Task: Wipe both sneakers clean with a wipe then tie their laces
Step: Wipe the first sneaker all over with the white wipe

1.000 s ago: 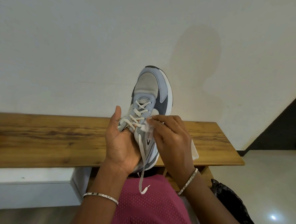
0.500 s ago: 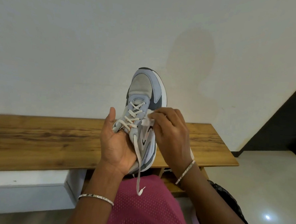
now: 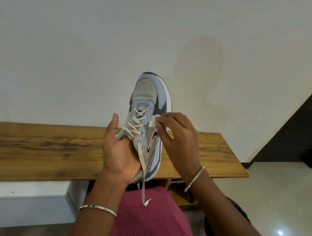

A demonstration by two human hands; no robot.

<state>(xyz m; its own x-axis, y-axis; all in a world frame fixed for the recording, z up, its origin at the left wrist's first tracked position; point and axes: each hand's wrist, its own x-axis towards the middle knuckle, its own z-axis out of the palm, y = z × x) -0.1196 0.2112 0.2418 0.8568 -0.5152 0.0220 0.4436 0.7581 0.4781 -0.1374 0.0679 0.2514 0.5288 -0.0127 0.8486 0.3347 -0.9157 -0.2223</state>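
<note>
Now fingertips (image 3: 162,118) of the right hand (image 3: 177,137) pinch the wipe (image 3: 153,121) against the sneaker (image 3: 149,92) beside its eyelets. The left hand (image 3: 120,152) grips the heel end, toe up, above the bench (image 3: 40,147). Short, firm strokes would serve best, keeping the dangling lace (image 3: 143,171) clear.

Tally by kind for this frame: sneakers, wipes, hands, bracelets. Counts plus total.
Sneakers: 1, the sneaker held up over the bench; no second one in view
Wipes: 1, the wipe
Hands: 2, left hand and right hand
Bracelets: 2, left bracelet and right bracelet
Total: 6
</note>
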